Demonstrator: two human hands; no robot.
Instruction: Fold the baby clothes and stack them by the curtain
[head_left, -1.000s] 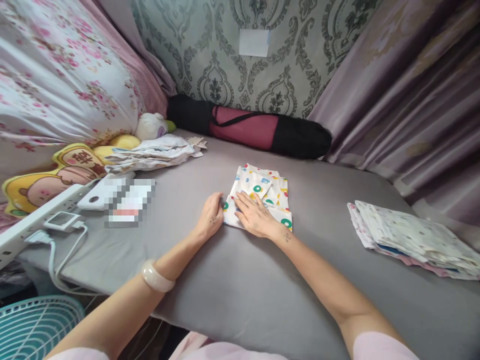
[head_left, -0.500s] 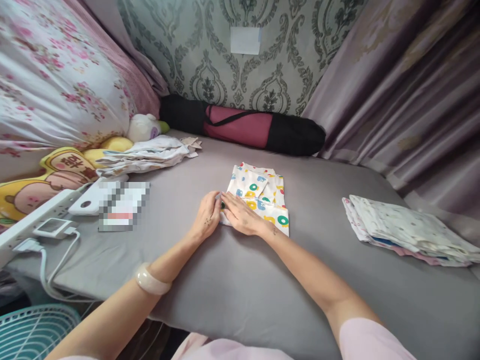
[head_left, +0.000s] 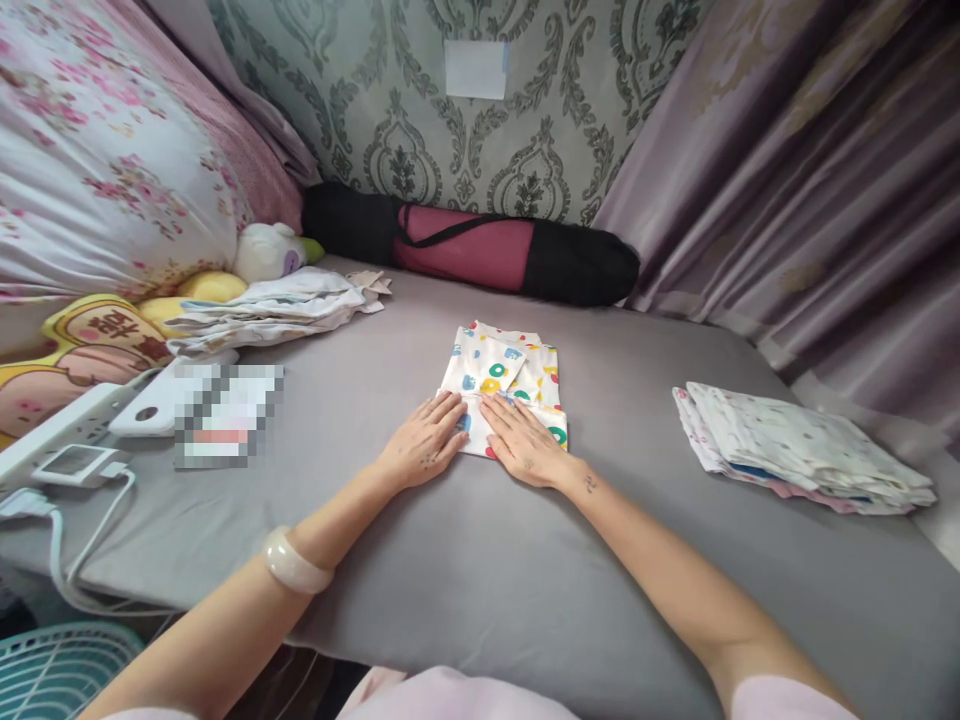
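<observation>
A small white garment with a colourful print lies folded on the grey sheet. Its near part is turned up in a flat band. My left hand rests palm down on the left end of this band, fingers stretched out. Flat on the band's middle and right lies my right hand, with its fingers extended. Both hands press on the cloth without gripping it, and they cover part of the near fold.
Folded clothes are stacked at the right. Crumpled clothes lie at the back left, near plush toys. A power strip with a charger sits at left. A long black-and-maroon bag lies along the wall.
My right hand has moved right, from beside my left hand onto the band's middle. My left hand has turned from its edge to palm down on the cloth. The view has shifted slightly.
</observation>
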